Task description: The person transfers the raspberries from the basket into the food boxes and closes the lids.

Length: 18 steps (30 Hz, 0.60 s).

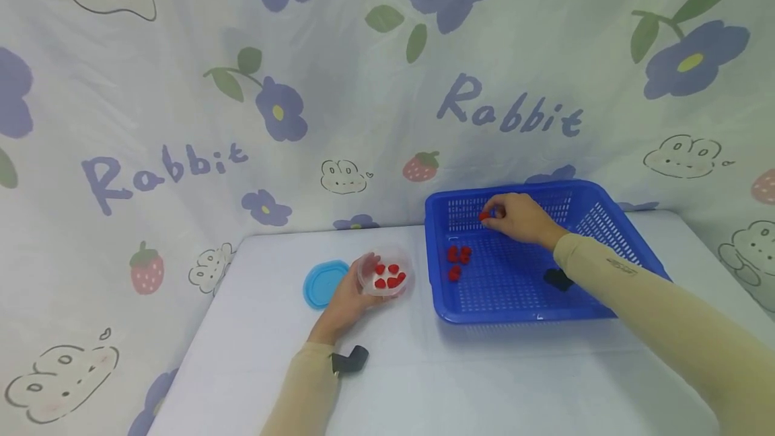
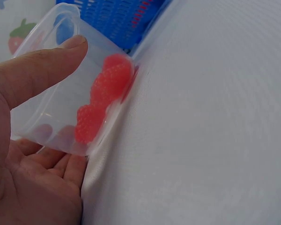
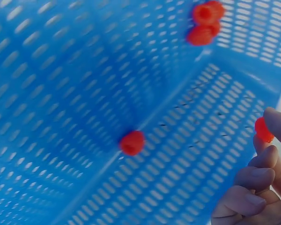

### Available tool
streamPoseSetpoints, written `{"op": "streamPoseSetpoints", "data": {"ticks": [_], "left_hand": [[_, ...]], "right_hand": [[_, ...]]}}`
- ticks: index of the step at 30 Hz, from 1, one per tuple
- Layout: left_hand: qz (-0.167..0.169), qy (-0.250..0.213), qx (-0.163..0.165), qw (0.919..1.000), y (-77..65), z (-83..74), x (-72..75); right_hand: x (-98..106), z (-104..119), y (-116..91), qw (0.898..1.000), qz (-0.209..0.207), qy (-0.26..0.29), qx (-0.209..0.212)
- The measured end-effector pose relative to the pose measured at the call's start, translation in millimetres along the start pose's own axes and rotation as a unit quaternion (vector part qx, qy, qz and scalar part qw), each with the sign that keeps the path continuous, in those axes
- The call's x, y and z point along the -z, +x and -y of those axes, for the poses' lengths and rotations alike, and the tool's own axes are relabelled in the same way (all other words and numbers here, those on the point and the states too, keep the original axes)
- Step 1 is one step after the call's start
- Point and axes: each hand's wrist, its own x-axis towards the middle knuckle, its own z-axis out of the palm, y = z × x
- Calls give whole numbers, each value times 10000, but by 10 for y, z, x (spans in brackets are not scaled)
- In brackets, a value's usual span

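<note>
My left hand (image 1: 348, 298) holds a clear plastic cup (image 2: 35, 105) with its thumb along the side and its fingers beneath. Several red raspberries (image 2: 111, 82) lie at the bottom of the cup. Inside the blue basket (image 1: 527, 318), toward its back, my right hand (image 1: 519, 217) pinches one raspberry (image 3: 263, 130) between thumb and forefinger. A small cluster of raspberries (image 3: 206, 22) rests on the basket floor, and a single raspberry (image 3: 132, 142) sits apart from it by the basket wall.
A light-blue round lid (image 1: 325, 284) lies on the white table (image 1: 399, 382), left of the cup. Dark wrist straps (image 1: 351, 360) are on both sleeves. Behind the table hangs a patterned curtain (image 1: 363, 86). The basket's perforated walls surround the right hand.
</note>
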Motion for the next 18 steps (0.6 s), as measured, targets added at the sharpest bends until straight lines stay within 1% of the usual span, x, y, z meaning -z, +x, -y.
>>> {"op": "streamPoseSetpoints", "data": {"ticks": [6,9,14,18], "left_hand": [[17,-43,24,10000,-6,-5,7],[20,-48,-16,10000,-5,-6,5],[30,-58,-50,10000,-4,8,3],[15,-125,-32,9999,-9,5,6]], "right_hand": [[65,125,-39,9993,-188,300,-89],[104,196,-66,9980,-248,513,-290],[139,319,-118,9937,-221,859,-679],[122,442,-166,9904,-199,1136,-762]]}}
